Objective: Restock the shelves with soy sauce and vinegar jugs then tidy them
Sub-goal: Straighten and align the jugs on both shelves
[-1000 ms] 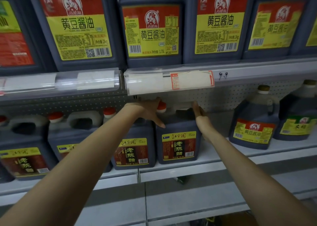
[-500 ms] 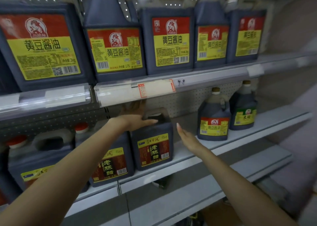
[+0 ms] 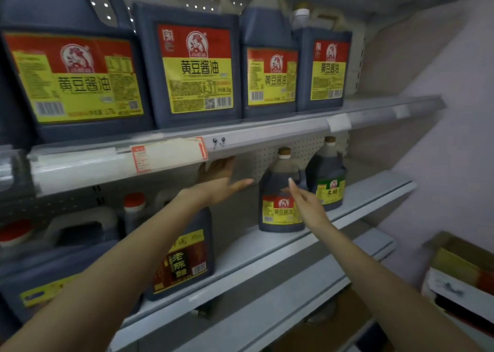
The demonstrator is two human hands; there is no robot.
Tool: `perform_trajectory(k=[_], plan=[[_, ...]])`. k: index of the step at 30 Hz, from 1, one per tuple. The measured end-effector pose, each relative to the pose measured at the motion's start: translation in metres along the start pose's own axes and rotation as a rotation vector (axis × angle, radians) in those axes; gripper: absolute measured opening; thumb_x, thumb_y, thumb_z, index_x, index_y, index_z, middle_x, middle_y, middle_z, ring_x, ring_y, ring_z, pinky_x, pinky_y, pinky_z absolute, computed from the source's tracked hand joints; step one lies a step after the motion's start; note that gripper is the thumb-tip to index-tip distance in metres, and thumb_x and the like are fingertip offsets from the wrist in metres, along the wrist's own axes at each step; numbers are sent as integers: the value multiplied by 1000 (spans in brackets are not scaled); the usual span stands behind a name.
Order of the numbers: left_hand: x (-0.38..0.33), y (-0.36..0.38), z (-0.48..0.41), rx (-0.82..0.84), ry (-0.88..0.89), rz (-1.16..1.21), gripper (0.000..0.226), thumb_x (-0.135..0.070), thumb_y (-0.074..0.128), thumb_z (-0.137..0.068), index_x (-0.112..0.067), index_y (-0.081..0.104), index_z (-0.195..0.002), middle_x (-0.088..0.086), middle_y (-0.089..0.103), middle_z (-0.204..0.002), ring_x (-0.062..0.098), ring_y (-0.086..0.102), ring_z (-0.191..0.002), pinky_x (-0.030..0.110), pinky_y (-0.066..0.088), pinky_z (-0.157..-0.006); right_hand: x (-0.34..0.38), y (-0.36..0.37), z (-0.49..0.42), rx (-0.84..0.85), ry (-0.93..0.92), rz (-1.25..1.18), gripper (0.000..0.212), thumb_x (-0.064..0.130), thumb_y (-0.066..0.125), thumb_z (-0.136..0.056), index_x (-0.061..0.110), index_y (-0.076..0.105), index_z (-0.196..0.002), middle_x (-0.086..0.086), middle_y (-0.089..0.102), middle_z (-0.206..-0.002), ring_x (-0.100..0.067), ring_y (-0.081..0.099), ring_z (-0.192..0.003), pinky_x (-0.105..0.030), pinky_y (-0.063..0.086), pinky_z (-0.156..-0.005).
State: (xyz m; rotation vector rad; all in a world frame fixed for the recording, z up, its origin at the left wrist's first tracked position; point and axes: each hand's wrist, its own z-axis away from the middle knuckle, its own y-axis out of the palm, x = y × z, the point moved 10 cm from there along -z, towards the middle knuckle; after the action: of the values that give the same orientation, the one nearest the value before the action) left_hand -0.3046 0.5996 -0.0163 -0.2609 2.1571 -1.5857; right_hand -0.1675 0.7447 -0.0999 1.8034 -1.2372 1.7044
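Both my hands are raised in front of the middle shelf (image 3: 267,247). My left hand (image 3: 222,180) is open with straight fingers, above the dark vinegar jug (image 3: 187,255) with the red-brown label, not touching it. My right hand (image 3: 307,204) is open too, fingers stretched in front of a small soy sauce jug (image 3: 278,191) with a red-yellow label. A green-labelled vinegar jug (image 3: 327,175) stands just right of that one. Large soy sauce jugs (image 3: 192,65) line the upper shelf (image 3: 267,135).
More vinegar jugs with red caps (image 3: 80,244) fill the middle shelf at the left. A cardboard box (image 3: 459,271) sits at the lower right by the pale wall. A lower shelf (image 3: 267,317) runs beneath. Price tag strips (image 3: 168,155) stick out from the upper shelf's edge.
My view has swung right. My left hand lifted off the vinegar jug's top, and my right hand moved right from beside that jug to in front of the small soy sauce jug.
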Motion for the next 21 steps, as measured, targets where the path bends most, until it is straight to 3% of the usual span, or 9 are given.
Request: perform_trajectory(k=[3, 8, 12, 16, 21], plan=[[-4, 14, -27, -4, -38, 22, 86, -61, 42, -91, -26, -8, -152, 1, -5, -161, 22, 1, -147, 38, 2, -117, -5, -26, -25, -70, -37, -4, 49, 62, 38, -89, 26, 68, -102, -10, 70, -100, -24, 63, -96, -41, 50, -90], [-14, 47, -63, 23, -56, 70, 82, -59, 39, -93, -24, -6, -152, 1, -3, -161, 23, 4, -148, 39, 8, -117, -11, -47, -61, -101, -91, 27, 61, 64, 33, -84, 18, 57, -116, -8, 55, -125, -22, 52, -115, -30, 41, -94], [-32, 70, -87, 87, -27, 78, 75, -51, 37, -97, -21, -5, -152, 2, -4, -161, 23, 5, -148, 36, 10, -117, -33, -43, -90, -27, 18, 84, 78, 68, 28, -86, 17, 31, -145, -7, 31, -151, -26, 32, -137, -44, 28, -112], [-46, 93, -113, 154, 29, 123, 75, -54, 37, -96, -22, 1, -153, 2, 7, -161, 24, 16, -146, 40, 19, -117, -41, -24, -105, 130, 80, 21, 58, 51, 23, -99, 20, 23, -148, -6, 27, -153, -26, 27, -140, -42, 22, -115], [-53, 92, -135, 108, 22, 182, 76, -51, 44, -95, -24, 3, -153, 6, 14, -159, 27, 23, -143, 37, 24, -112, -50, -17, -118, 129, 136, -82, 60, 54, 20, -97, 23, 17, -149, -6, 27, -153, -28, 26, -140, -46, 22, -115]])
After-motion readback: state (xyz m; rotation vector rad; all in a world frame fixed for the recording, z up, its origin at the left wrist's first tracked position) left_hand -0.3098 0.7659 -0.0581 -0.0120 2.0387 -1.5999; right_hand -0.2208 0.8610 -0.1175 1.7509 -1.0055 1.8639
